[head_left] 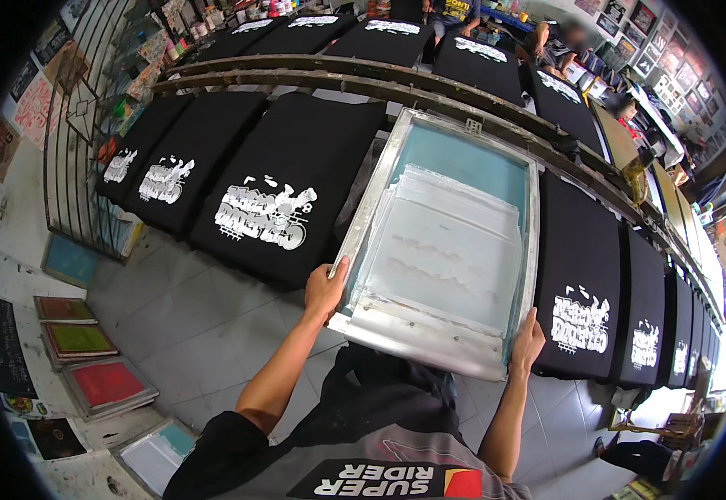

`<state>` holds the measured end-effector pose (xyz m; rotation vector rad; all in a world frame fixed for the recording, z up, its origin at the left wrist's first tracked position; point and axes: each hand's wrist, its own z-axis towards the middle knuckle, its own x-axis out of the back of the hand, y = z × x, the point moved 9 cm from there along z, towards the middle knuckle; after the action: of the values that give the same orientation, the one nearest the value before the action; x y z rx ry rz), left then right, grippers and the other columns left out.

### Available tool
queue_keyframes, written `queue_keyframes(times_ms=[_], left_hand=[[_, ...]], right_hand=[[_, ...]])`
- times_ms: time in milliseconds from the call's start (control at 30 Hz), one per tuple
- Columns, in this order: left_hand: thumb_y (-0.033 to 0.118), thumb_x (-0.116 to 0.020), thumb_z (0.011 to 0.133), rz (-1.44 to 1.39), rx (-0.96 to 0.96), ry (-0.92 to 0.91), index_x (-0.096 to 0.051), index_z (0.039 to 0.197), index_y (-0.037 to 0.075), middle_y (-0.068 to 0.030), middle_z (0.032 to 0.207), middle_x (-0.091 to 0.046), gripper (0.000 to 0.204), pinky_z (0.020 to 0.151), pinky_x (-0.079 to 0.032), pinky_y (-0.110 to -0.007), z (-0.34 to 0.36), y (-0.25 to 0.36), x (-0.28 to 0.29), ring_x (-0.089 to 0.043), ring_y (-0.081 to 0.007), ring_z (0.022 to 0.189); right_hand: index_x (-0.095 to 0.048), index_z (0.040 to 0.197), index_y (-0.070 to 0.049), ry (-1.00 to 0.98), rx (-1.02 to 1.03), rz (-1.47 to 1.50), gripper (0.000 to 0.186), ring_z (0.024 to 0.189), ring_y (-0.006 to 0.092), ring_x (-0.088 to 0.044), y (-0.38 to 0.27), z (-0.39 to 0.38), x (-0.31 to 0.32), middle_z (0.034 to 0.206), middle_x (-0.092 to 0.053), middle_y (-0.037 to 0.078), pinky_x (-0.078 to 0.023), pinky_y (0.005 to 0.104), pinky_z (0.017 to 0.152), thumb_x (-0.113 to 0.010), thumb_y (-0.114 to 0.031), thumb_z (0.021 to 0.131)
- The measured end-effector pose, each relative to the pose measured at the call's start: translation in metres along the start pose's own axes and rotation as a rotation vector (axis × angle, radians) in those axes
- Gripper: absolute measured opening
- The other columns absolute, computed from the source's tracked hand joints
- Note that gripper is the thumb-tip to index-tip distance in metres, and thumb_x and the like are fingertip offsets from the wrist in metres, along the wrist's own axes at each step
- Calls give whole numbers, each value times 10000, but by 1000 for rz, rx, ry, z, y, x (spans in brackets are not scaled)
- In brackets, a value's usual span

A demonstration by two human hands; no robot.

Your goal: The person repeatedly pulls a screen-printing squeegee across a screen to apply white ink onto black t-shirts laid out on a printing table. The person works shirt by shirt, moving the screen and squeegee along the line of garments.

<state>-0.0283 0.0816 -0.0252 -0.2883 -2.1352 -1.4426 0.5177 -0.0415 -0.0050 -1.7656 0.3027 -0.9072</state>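
Room: workshop with grey tiled floor (205, 287) at eight o'clock and pictures on the walls at nine and two. Surface: two long rows of flat black shirts (305, 150) bending from ten o'clock to three, wooden rails (313, 77) between.

Screen frame (455, 233): just right of the dial's centre, raised over the near row in your grasp. Silvery border; teal mesh toward twelve; white ink across most of the remainder, faintly marked grey; broad metallic band toward six.

Counts: far-row shirts with white prints, five; near-row, three left of your frame, at least four right, farther ones overlapping. Small framed screens (109, 385) at eight o'clock, three. Hands, two: your left hand (326, 287) clasps the frame's eight-o'clock edge, your right hand (528, 343) its four-o'clock edge.
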Motion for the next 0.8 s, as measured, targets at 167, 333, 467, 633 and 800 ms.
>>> queue_keyframes(times_ms=[167,333,467,633,800], left_hand=[[557,-684,1018,-68,-53,10,-768,1097,-74,-196,950,-786,641,803,-550,-387,-47,21,-7,-742,-247,884],[554,-716,991,-101,-170,-29,-760,1086,-40,-190,940,-789,604,811,-572,-421,-103,71,-39,-772,-318,885],[528,-736,986,-176,-216,-177,-755,1096,-46,-204,931,-786,585,802,-575,-421,-161,98,-119,-769,-322,869],[520,-724,1001,-182,-261,-353,-766,1100,-37,-180,953,-794,567,793,-564,-375,-238,120,-210,-760,-254,861],[567,-713,994,-64,-318,-370,-766,1092,-34,-178,964,-788,612,818,-556,-390,-302,122,-272,-753,-275,895]], right_hand=[[-717,955,83,116,10,26,608,743,104,-492,20,-22,48,777,-604,7,-412,323,667,-584,-489,1111],[-714,908,38,286,-22,119,601,685,82,-417,64,-47,119,719,-512,-33,-345,303,598,-576,-510,1112],[-603,773,-35,416,-118,-19,601,696,103,-470,107,-65,243,713,-497,-24,-400,289,633,-587,-540,1098],[-524,739,-53,637,-160,37,627,706,114,-493,144,-103,354,720,-502,-7,-433,287,663,-606,-574,1079],[-494,729,-79,708,-270,32,627,677,128,-475,204,-123,439,713,-485,-9,-431,319,633,-634,-594,1058]])
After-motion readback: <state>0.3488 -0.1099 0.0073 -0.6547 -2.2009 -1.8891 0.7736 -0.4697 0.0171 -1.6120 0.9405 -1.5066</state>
